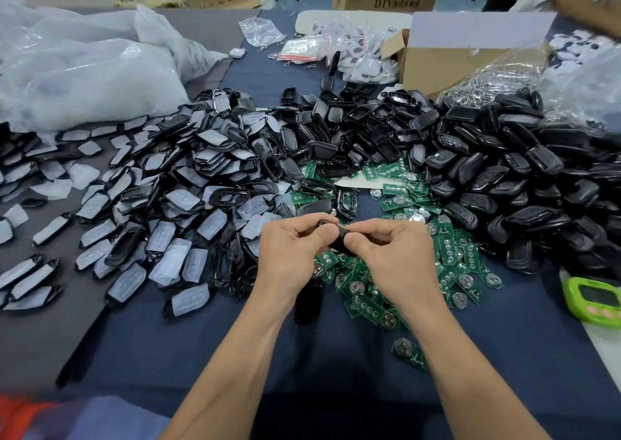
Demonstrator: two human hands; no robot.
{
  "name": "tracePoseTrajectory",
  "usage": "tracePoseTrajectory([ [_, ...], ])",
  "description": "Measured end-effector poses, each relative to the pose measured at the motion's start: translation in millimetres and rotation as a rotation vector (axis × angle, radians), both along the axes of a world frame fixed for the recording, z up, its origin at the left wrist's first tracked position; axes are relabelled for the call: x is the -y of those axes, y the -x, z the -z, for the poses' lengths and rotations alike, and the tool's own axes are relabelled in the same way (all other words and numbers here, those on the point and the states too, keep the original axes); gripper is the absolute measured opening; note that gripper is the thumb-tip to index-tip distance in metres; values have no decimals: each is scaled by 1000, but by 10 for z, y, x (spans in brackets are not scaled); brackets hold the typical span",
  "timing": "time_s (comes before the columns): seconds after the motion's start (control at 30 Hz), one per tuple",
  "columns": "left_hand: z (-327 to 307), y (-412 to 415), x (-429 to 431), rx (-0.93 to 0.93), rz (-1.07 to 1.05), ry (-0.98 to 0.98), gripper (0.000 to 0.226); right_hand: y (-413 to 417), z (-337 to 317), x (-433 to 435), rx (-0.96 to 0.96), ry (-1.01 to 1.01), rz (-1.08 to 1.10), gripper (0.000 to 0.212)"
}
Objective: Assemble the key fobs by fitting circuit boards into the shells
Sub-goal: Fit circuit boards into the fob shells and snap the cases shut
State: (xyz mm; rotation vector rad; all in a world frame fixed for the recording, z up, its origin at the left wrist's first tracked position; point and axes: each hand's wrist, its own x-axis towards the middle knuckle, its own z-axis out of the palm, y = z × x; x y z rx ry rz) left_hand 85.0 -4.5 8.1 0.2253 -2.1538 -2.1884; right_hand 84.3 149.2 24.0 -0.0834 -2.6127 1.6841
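Both hands meet over the middle of the table and pinch one black key fob shell (338,238) between thumbs and fingers. My left hand (292,254) grips its left end, my right hand (393,258) its right end. The hands hide most of the shell, so whether a board is inside cannot be told. Green circuit boards (366,291) with round coin cells lie in a loose heap right under and beyond the hands. A finished-looking black fob (307,301) lies on the cloth below my left wrist.
Shells with white rubber pads (174,197) spread across the left. A large heap of black shells (497,177) fills the right and back. Plastic bags (84,69), a cardboard box (447,59) and bagged white fobs (356,49) stand behind. A green timer (594,301) sits at the right edge.
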Motion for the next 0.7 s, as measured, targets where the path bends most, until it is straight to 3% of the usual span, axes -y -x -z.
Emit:
tracePoseTrajectory([
  [0.1, -4, 29, 43, -92, 102, 205, 22, 27, -34, -81, 35, -115, -167, 22],
  [0.17, -14, 45, 31, -91, 103, 248, 27, 41, -38, -116, 52, -82, -187, 20],
  [0.3, 32, 1, -123, 54, 81, -90, 17, -39, 33, -6, 159, 463, -2, 27],
  [0.4, 78, -56, -236, 99, 35, -216, 27, -136, 99, 103, 228, 709, 64, 24],
  [0.5, 82, -97, -311, 115, -29, -260, 35, -191, 154, 151, 247, 793, 119, 14],
  [0.7, 93, -141, -390, 171, -178, -318, 32, -233, 195, 175, 257, 754, 115, 12],
])
